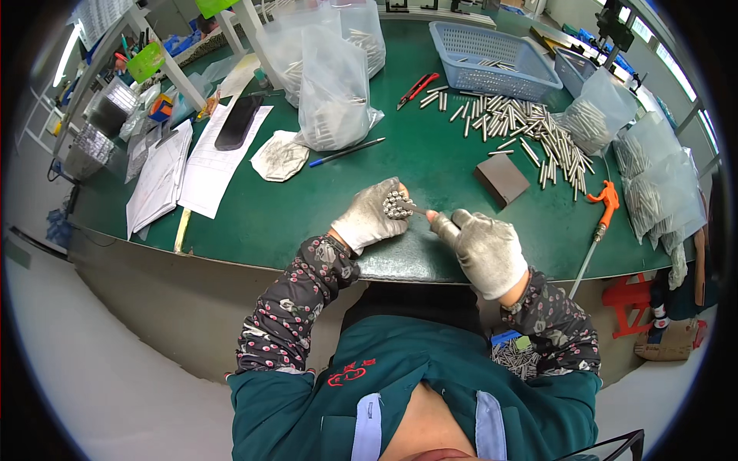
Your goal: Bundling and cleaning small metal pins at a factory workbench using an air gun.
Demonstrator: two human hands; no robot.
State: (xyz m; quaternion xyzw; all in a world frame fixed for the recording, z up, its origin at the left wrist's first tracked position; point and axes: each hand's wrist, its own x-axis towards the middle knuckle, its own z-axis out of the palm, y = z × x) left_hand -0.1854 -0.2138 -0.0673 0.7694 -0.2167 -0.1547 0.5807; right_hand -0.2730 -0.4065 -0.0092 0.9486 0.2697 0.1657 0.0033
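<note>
My left hand (370,217), in a worn white glove with bare fingertips, is closed round a bundle of metal pins (397,205), their round ends facing right. My right hand (486,250), gloved the same way, pinches a thin dark tool (416,208) whose tip reaches the pin ends; its exact kind I cannot make out. Both hands are above the table's near edge. Just beyond my right hand lies a brown block (501,180). A large spread of loose metal pins (538,131) covers the table behind it.
A blue basket (492,73) with pins stands at the back, near a red cutter (417,91). Bagged pins (653,184) and an orange air gun (606,203) lie right. Left are a pen (347,152), cloth pad (279,157), plastic bags (332,100), phone (239,123) and papers (161,180).
</note>
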